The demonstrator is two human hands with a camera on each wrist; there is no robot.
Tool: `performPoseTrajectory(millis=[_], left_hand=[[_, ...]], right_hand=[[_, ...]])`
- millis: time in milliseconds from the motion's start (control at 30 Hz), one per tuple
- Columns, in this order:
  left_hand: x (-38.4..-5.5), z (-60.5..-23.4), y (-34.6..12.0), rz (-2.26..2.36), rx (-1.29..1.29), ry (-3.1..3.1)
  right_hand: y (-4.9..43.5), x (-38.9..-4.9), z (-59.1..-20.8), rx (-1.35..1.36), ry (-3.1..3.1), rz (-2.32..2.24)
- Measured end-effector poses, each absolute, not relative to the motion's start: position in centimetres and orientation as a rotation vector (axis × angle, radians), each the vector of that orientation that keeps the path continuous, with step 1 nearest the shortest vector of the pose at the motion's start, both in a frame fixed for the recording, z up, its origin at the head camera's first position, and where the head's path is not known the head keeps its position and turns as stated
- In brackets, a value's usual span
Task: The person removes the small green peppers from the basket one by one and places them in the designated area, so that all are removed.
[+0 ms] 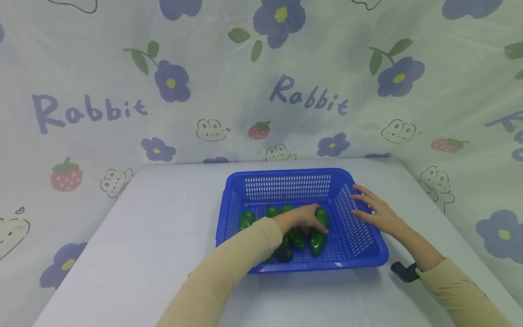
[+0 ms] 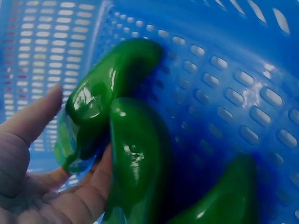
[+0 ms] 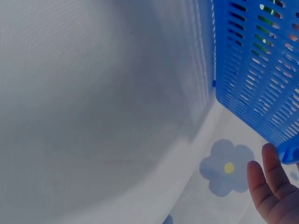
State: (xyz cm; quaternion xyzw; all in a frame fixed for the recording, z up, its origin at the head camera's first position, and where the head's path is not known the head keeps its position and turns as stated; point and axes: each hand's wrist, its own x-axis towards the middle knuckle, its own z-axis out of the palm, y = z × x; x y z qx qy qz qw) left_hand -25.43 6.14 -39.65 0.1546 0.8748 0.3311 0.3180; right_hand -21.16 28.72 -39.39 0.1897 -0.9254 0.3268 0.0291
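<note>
A blue plastic basket [image 1: 286, 173] with slotted walls stands on the white-covered table. Glossy, long green peppers lie inside it, several of them stem up toward the back wall. My left hand [image 1: 304, 217] reaches down into the basket at the rightmost pepper [image 1: 318, 243]. In the left wrist view, thumb and fingers bracket this pepper [image 2: 96, 95] near its stem end, with a second pepper [image 2: 140, 158] just beside the fingers. At the basket's right rim is my right hand [image 1: 377, 213], its fingers extended and spread, fingertips close to the rim in the right wrist view.
The left forearm crosses over the basket's front rim and hides some peppers. A short black cylindrical piece [image 1: 404, 271] shows beneath the right wrist, and another dark piece [image 1: 283, 254] under the left. A patterned curtain [image 1: 229, 81] with flowers and rabbits hangs behind the table.
</note>
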Motion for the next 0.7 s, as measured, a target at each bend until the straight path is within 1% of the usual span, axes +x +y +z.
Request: performPoseTrajectory(millis=[367, 700], left_hand=[[-25.53, -40.16, 6.49, 0.862, 0.441, 2.349], [-25.74, -39.21, 5.99, 0.94, 0.389, 2.294]], right_hand=[[28.61, -21.26, -39.33, 0.598, -2.86, 1.006], [28.83, -21.42, -39.64, 0.591, -2.845, 1.002]])
